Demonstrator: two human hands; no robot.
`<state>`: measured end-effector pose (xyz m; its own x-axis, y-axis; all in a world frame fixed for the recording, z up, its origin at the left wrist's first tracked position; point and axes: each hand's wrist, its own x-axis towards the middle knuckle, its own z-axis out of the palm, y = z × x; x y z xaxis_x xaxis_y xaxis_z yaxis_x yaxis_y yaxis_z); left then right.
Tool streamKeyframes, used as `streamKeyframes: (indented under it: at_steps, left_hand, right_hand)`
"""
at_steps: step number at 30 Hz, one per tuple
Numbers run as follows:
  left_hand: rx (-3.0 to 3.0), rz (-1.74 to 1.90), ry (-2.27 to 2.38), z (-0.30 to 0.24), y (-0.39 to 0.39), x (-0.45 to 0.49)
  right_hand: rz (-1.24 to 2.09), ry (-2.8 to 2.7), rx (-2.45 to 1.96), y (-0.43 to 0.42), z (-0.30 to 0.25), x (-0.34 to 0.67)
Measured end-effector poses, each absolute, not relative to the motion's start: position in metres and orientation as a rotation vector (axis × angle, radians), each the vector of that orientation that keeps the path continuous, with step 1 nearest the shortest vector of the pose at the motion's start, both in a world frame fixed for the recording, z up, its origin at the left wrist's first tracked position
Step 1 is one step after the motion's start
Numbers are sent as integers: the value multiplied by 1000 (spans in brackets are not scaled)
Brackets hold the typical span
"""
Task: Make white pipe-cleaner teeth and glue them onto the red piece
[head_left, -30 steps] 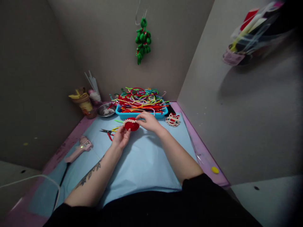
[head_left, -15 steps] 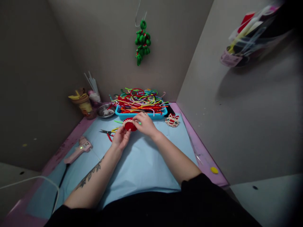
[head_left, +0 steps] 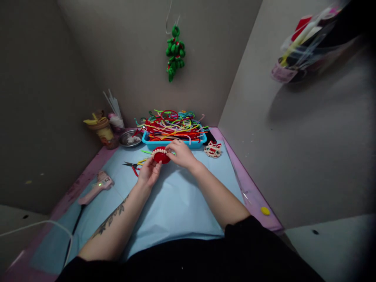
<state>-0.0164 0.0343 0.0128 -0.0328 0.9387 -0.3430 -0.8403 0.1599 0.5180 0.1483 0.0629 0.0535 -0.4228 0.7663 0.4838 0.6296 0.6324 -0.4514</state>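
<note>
Between my hands is a red round piece [head_left: 161,157] with a scalloped cream edging [head_left: 160,150] along its upper rim. My left hand [head_left: 149,170] is closed on its lower left side, thumb near the bottom. From the right, my right hand [head_left: 179,152] pinches the end of the cream edging against the red piece; its fingertips partly cover that spot. A thin bright green strip [head_left: 146,152] shows behind the piece on the left. Just left of my left hand lie scissors [head_left: 131,164] with dark blades and pliers with red handles [head_left: 135,171].
A blue tray [head_left: 176,144] heaped with colourful pipe cleaners [head_left: 173,127] stands behind my hands. Left are a metal dish [head_left: 131,138], a cup [head_left: 104,133] and a pink glue gun [head_left: 98,188] with a cord. A cream-and-red face-shaped craft piece [head_left: 213,149] lies right; a yellow disc [head_left: 265,211] sits nearer.
The view has shifted very slightly. My hands keep the same hold on the red piece, which is tilted a little differently.
</note>
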Motion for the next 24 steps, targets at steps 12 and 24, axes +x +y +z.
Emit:
streamKeyframes:
  at_steps: [12,24]
  left_hand:
    - [198,1366,665,10,33,-20]
    - [196,1361,657,8,33,-19]
  right_hand:
    - [140,-2224,-936,67,44,150]
    - [127,-2280,-825,72,40,153]
